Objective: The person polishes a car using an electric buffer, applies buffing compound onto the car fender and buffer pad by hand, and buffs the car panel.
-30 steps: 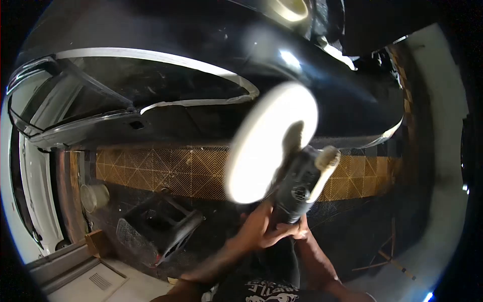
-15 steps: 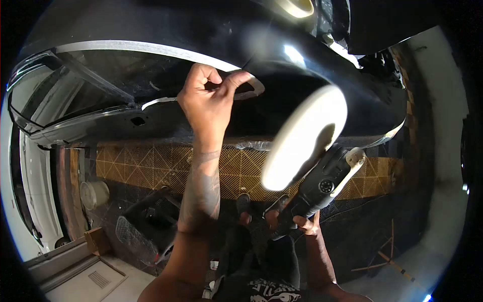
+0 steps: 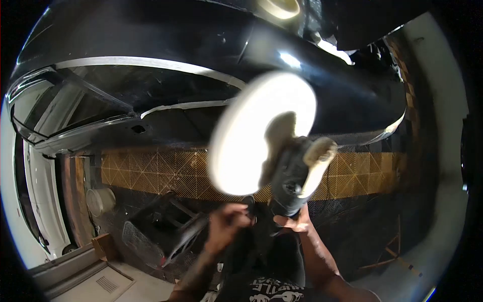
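Note:
My right hand (image 3: 298,221) grips the body of a black polisher (image 3: 291,181), held up in front of me. Its large round white pad (image 3: 251,146) faces the dark car (image 3: 352,95) and covers part of the car's side from view. Whether pad and paint touch, I cannot tell. Low by my body, my left hand (image 3: 229,226) is smeared by motion. Its fingers look bent, but what they hold, if anything, does not show. Pale masking tape (image 3: 136,61) runs along the upper edge of the car's side window, with another strip along its lower edge.
A black cart or stool (image 3: 156,226) stands on the floor to my left, with a white bucket (image 3: 100,200) beyond it. Yellow floor tiles (image 3: 166,171) run along the car. A white car (image 3: 43,196) is at far left, a wooden stand (image 3: 395,251) at right.
My left hand has left the tape by the window corner and dropped back toward my body. The polisher in my right hand has swung left, its pad now before the window's rear end.

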Motion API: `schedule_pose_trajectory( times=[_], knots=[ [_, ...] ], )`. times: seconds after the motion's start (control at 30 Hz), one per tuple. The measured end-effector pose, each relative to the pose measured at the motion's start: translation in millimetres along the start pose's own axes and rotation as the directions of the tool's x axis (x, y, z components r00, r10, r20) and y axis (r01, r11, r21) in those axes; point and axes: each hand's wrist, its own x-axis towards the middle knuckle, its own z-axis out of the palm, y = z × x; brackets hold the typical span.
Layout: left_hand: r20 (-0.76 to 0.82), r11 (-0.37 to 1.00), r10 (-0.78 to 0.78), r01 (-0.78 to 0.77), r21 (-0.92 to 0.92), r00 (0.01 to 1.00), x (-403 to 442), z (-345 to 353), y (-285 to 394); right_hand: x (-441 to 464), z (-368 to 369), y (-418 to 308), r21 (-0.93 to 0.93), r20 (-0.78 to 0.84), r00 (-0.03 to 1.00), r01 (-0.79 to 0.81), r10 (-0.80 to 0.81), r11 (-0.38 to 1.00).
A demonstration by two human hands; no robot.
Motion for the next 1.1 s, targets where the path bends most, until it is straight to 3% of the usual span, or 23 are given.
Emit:
schedule_pose_trajectory(
  times=[0.07,0.1,0.17,0.2,0.23,0.3,0.33,0.37,0.4,0.43,0.47,0.5,0.53,0.57,0.67,0.7,0.8,0.83,0.9,0.93,1.0,1.07,1.1],
  knots=[
    [0.033,0.948,0.194,-0.196,0.249,0.980,0,32,15,8,22,-16,-0.016,-0.066,0.997,0.030,-0.031,0.999],
    [0.053,0.908,0.258,-0.261,0.329,0.965,3,44,19,17,22,-13,-0.054,0.037,0.998,0.058,-0.056,0.997],
    [0.068,0.987,0.122,-0.114,-0.116,0.990,18,50,20,16,27,16,0.024,0.017,1.000,0.020,-0.020,1.000],
    [0.072,0.986,0.127,-0.118,-0.116,0.989,23,54,16,15,27,30,0.042,0.047,0.999,-0.023,0.021,0.999],
    [0.094,0.986,0.090,-0.076,-0.149,0.991,26,58,11,9,31,42,0.019,-0.055,0.992,0.117,-0.116,0.993],
    [0.135,0.995,0.022,-0.008,-0.104,0.991,24,65,10,-14,24,41,0.338,-0.084,0.994,-0.035,0.068,0.941],
    [0.102,0.967,0.038,-0.011,-0.255,0.994,23,77,8,-21,20,36,0.233,-0.117,0.992,-0.016,0.044,0.972],
    [0.125,0.961,0.089,-0.052,-0.273,0.988,25,85,9,-28,17,32,0.125,-0.149,0.989,-0.002,0.021,0.992],
    [0.142,0.951,0.141,-0.094,-0.294,0.980,28,91,11,-34,13,28,0.163,-0.165,0.985,-0.018,0.045,0.986],
    [0.243,0.982,0.076,-0.031,-0.185,0.967,30,90,9,-39,9,24,0.202,-0.181,0.981,-0.033,0.070,0.979],
    [0.239,0.979,0.081,-0.033,-0.200,0.968,30,94,9,-47,-8,38,0.043,-0.152,0.988,0.040,-0.033,0.998],
    [0.227,0.965,0.022,0.039,-0.260,0.974,28,101,13,-50,-16,34,-0.011,-0.109,0.993,-0.058,0.056,0.998],
    [0.219,0.942,-0.035,0.106,-0.318,0.975,28,107,16,-51,-17,33,-0.024,-0.106,0.993,-0.058,0.055,0.998],
    [0.153,0.920,-0.064,0.118,-0.375,0.986,26,113,17,-52,-16,32,0.047,-0.148,0.980,-0.130,0.135,0.990],
    [0.054,0.941,0.016,0.003,-0.338,0.998,30,109,30,-49,-26,56,0.000,-0.122,0.961,-0.250,0.248,0.968],
    [0.058,0.956,0.051,-0.032,-0.290,0.997,36,104,28,-41,-18,50,0.073,-0.129,0.975,-0.173,0.181,0.982],
    [0.016,0.951,0.047,-0.040,-0.305,0.999,41,87,53,-7,13,6,-0.072,-0.110,0.993,0.037,-0.044,0.997],
    [0.016,0.947,0.047,-0.039,-0.319,0.999,42,80,58,-1,17,6,0.047,-0.132,0.990,-0.039,0.044,0.998],
    [-0.023,0.955,0.075,-0.078,-0.285,0.997,40,71,71,8,29,-12,-0.166,-0.122,0.991,-0.066,0.046,0.984],
    [-0.043,0.966,0.089,-0.097,-0.241,0.995,40,69,74,9,20,2,-0.408,-0.063,0.997,0.020,-0.049,0.913],
    [-0.025,0.964,0.081,-0.084,-0.251,0.996,44,70,72,13,27,-8,-0.120,-0.098,0.995,-0.035,0.024,0.992],
    [0.016,0.961,0.110,-0.102,-0.256,0.994,47,79,65,4,21,-2,-0.063,-0.131,0.988,0.079,-0.087,0.995],
    [0.047,0.983,0.050,-0.041,-0.179,0.998,48,82,61,0,21,-5,0.004,-0.129,0.990,0.054,-0.053,0.999]
  ],
)
